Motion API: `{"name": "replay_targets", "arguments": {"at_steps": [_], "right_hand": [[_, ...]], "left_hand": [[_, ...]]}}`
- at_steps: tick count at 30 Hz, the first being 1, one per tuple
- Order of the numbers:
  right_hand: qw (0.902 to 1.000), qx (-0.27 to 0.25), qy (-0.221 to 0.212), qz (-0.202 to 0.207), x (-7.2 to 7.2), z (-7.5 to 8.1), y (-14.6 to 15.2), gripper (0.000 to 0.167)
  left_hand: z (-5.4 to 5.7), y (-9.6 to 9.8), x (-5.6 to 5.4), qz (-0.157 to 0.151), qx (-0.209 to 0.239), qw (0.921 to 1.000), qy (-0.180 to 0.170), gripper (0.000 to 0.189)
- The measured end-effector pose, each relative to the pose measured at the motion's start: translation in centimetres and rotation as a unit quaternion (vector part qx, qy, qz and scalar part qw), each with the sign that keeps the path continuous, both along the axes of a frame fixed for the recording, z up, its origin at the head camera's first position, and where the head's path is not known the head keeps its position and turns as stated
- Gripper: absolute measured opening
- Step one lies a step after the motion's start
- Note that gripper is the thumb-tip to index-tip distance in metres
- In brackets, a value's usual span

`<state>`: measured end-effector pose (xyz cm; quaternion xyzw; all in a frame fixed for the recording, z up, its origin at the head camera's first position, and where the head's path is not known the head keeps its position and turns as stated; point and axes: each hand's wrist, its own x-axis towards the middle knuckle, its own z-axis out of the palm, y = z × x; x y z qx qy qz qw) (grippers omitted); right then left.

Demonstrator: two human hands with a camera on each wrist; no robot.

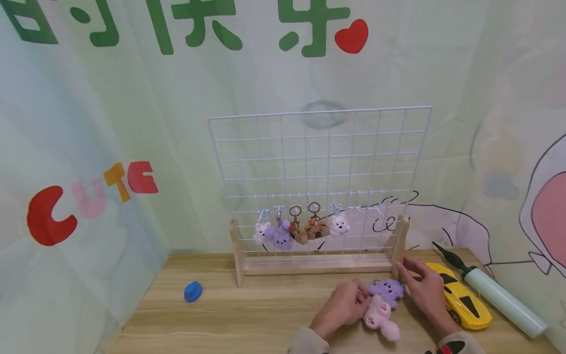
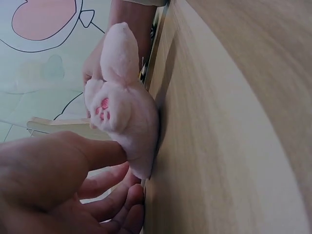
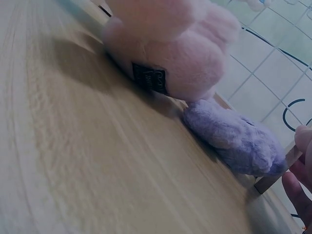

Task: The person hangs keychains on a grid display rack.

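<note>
A pink plush keychain [image 1: 378, 314] with dark pink paw pads lies on the table. My left hand [image 1: 345, 305] pinches its end; in the left wrist view the thumb [image 2: 109, 153] lies against the plush, with the other fingers curled below. Just behind it lies a purple plush keychain [image 1: 388, 291], its ring toward the rack. My right hand [image 1: 424, 290] is beside the purple plush, fingers bent near the rack's right wooden leg [image 1: 399, 246] with nothing seen between them. The right wrist view shows the pink plush's dark label [image 3: 149, 78].
Behind stands a white wire grid rack [image 1: 318, 162] on a wooden base, with several plush keychains [image 1: 317, 228] hanging in a row. A yellow toy car [image 1: 464, 300] and a pale green pump [image 1: 504, 300] lie right of my right hand. A small blue toy [image 1: 192, 291] lies far left.
</note>
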<state>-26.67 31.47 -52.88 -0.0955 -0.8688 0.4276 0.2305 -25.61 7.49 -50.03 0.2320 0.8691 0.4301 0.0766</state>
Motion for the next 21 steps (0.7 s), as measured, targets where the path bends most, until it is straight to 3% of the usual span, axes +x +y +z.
{"name": "replay_targets", "arguments": {"at_steps": [12, 17, 21], "right_hand": [[0.9998, -0.008, 0.017, 0.002, -0.1, -0.1, 0.2, 0.052], [0.9997, -0.003, 0.024, 0.004, -0.1, -0.1, 0.1, 0.050], [0.9997, 0.000, 0.026, 0.001, 0.0, -0.1, 0.1, 0.049]], "left_hand": [[0.4, -0.2, 0.2, -0.027, -0.022, 0.9989, 0.032, 0.013], [0.5, -1.1, -0.3, -0.068, -0.051, 0.9954, 0.044, 0.016], [0.5, -1.5, -0.5, -0.100, -0.057, 0.9932, 0.017, 0.016]]}}
